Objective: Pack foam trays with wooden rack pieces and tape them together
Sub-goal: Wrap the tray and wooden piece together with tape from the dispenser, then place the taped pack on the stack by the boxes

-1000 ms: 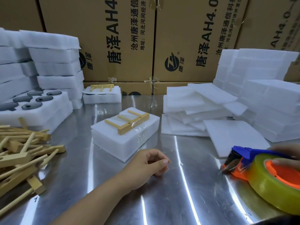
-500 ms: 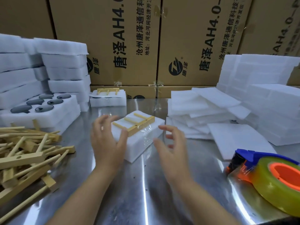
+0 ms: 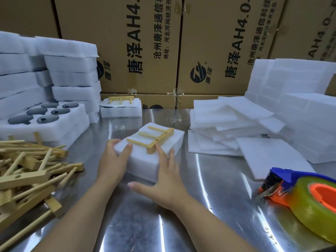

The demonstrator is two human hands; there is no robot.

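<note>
Steel table (image 3: 136, 224): one foam tray (image 3: 145, 160), two hands (image 3: 112, 160) (image 3: 163, 180)

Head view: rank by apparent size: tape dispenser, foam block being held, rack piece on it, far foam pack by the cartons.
1. tape dispenser, though it is nearest the camera and cropped by the frame
2. foam block
3. rack piece and far foam pack look alike, so no ranking

Left hand (image 3: 111, 161), right hand (image 3: 164, 182): bare hands, bare forearms, short plain fingernails.
</note>
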